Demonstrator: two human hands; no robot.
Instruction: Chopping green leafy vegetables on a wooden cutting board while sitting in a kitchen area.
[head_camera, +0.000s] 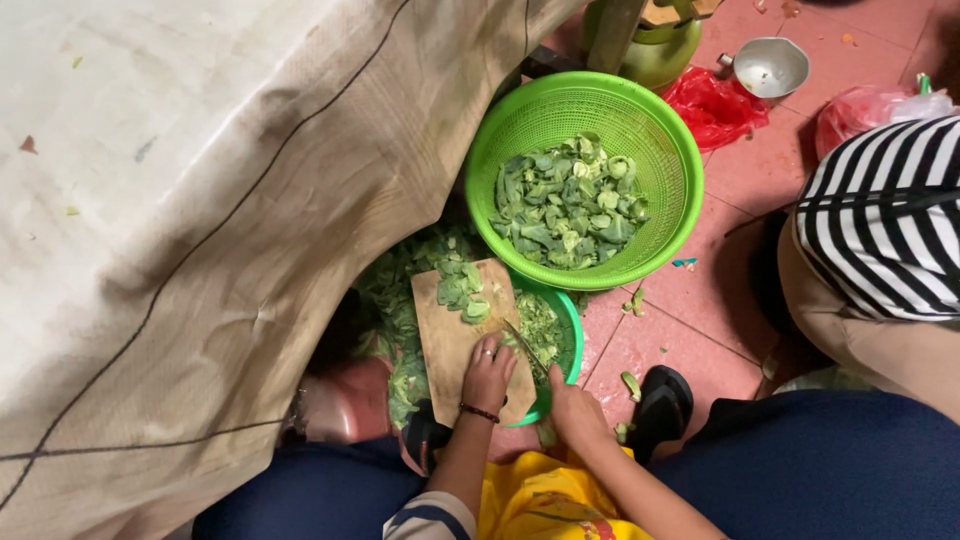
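Left hand (488, 375) lay flat on a rectangular wooden cutting board (452, 335), fingers (492, 352) spread loosely and pressing the pale, smooth grain; wore a ring and a dark beaded band at the wrist. Right hand (572, 405) was curled shut around the handle of a thin knife (524, 347), blade angled up over the board's right edge. Held a small heap of chopped leafy greens (462, 290) near the board's far end, ragged and glossy. Rested the board across a small green plastic basin (568, 330) filled with more cut leaves. Stood just beyond it a large round green plastic colander (660, 150), latticed wall, half full of crinkled green leaf pieces (570, 200). Covered the left side with a coarse beige cloth (180, 220). Showed reddish floor tiles (680, 340), scattered with leaf scraps, a black sandal (662, 400), a steel bowl (770, 68), a red plastic bag (715, 105), and another person in a black-and-white striped top (885, 215).
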